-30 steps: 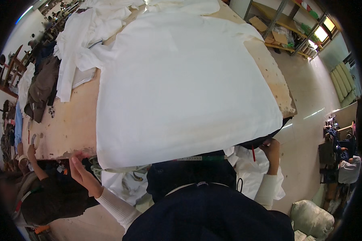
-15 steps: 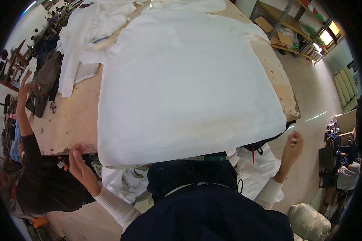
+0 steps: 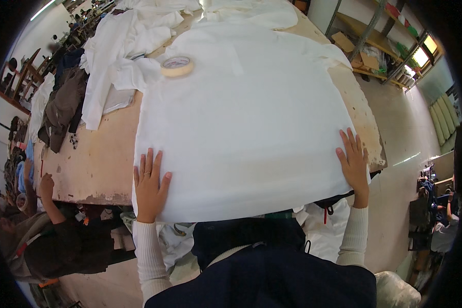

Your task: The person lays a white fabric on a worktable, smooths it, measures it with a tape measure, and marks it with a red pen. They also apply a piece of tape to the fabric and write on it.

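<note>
A white garment (image 3: 246, 118), apparently a shirt, lies spread over the wooden table with its near edge hanging by my body. My left hand (image 3: 151, 187) rests flat on its near left corner, fingers spread. Along the right edge my right hand (image 3: 353, 163) also lies flat, with the fingers apart. Neither hand grips anything. A roll of cream tape (image 3: 177, 66) sits on the garment's far left part. More white cloth (image 3: 174, 238) shows below the table edge, partly hidden by my left arm and body.
Further white garments (image 3: 108, 51) and dark clothes (image 3: 61, 105) are heaped on the left of the table (image 3: 90, 164). A person in dark clothing (image 3: 61, 246) stands at the left. Metal shelving (image 3: 364, 31) rises at the far right, and a pale sack (image 3: 395, 290) is at the lower right.
Both my hands have come from beside the table's near edge onto the garment and now lie flat. The tape roll now shows on top of it. The other person's arm has lowered.
</note>
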`<state>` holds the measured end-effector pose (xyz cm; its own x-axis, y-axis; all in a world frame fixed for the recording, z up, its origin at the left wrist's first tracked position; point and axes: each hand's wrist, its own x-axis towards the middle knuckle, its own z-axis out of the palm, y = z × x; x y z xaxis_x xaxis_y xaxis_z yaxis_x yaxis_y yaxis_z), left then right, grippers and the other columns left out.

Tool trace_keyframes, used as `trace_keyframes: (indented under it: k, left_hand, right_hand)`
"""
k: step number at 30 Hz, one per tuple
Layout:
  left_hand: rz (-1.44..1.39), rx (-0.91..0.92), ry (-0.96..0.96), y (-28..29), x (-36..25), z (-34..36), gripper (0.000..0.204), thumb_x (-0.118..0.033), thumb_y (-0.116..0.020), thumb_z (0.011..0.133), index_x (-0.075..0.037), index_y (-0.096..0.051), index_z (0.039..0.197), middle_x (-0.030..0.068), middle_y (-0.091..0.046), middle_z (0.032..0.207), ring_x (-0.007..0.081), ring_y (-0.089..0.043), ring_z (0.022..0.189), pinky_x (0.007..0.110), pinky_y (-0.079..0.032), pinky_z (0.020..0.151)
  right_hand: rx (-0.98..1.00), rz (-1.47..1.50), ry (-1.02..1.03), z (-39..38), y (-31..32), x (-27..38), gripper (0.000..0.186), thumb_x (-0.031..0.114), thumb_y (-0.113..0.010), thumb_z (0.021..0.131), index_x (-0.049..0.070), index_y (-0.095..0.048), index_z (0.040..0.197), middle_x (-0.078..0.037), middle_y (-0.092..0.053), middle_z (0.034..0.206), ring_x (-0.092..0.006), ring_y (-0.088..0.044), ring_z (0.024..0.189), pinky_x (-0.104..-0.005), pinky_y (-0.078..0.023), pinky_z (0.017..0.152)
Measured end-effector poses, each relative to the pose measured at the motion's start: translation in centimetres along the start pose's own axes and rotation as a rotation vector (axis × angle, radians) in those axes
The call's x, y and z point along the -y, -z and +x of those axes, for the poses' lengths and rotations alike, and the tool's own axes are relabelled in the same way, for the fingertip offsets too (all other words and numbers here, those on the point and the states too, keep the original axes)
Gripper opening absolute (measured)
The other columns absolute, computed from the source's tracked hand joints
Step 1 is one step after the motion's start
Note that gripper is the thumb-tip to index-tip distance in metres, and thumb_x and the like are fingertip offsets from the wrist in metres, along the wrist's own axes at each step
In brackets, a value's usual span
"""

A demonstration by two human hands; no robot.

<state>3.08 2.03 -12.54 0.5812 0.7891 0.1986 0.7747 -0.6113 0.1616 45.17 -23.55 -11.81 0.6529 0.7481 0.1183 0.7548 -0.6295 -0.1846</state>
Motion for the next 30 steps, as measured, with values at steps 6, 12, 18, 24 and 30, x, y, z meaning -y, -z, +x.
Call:
trace_keyframes:
  k: [6,12,18,24,30]
  left_hand:
    - [-0.089,0.088,0.038,2.5,1.2,3.3,0.03,-0.022,-0.051,0.092,-0.007,-0.057,0.117,0.0155,-0.054,0.122,0.0316,-0.053,0.109,0.042,-0.041,0.091]
    - [-0.403,-0.207,-0.267,0.3,0.2,16.5,0.02,-0.014,-0.053,0.089,-0.003,-0.06,0.104,0.0168,-0.06,0.106,0.0343,-0.058,0.092,0.04,-0.046,0.078]
    - [-0.27,-0.185,-0.152,-4.6,-0.2,25.4,0.029,-0.013,-0.061,0.084,-0.001,-0.06,0.11,0.0222,-0.062,0.104,0.0349,-0.059,0.09,0.04,-0.046,0.078]
    - [-0.362,-0.191,-0.07,0.1,4.2,17.7,0.024,-0.01,-0.062,0.082,0.002,-0.062,0.103,0.0201,-0.064,0.099,0.0359,-0.061,0.09,0.04,-0.048,0.077]
    - [-0.144,-0.345,0.379,3.3,18.0,4.1,0.03,-0.008,-0.062,0.082,0.008,-0.06,0.108,0.024,-0.064,0.103,0.0331,-0.062,0.097,0.038,-0.048,0.084]
  right_hand:
    - [-0.009,-0.067,-0.008,0.1,-1.0,-0.6,0.051,0.045,-0.039,0.094,0.022,-0.036,0.141,-0.002,-0.028,0.15,-0.0278,-0.02,0.14,-0.0523,-0.008,0.11]
    - [-0.035,-0.088,-0.008,0.0,-0.9,-0.5,0.051,0.044,-0.039,0.095,0.023,-0.036,0.141,0.0,-0.029,0.149,-0.0262,-0.019,0.14,-0.0519,-0.008,0.111]
    - [-0.3,0.209,0.009,-0.5,-0.5,-0.7,0.042,0.038,-0.046,0.093,0.013,-0.053,0.126,-0.009,-0.045,0.137,-0.0284,-0.04,0.126,-0.0437,-0.025,0.107]
    - [0.036,0.09,-0.586,-8.2,4.1,-5.9,0.038,0.031,-0.049,0.092,-0.003,-0.066,0.09,-0.022,-0.065,0.084,-0.0332,-0.063,0.08,-0.0414,-0.046,0.076]
    - [-0.056,0.191,-0.46,-10.1,2.4,-7.4,0.035,0.029,-0.051,0.091,-0.003,-0.065,0.096,-0.02,-0.064,0.083,-0.0308,-0.06,0.073,-0.0387,-0.045,0.068]
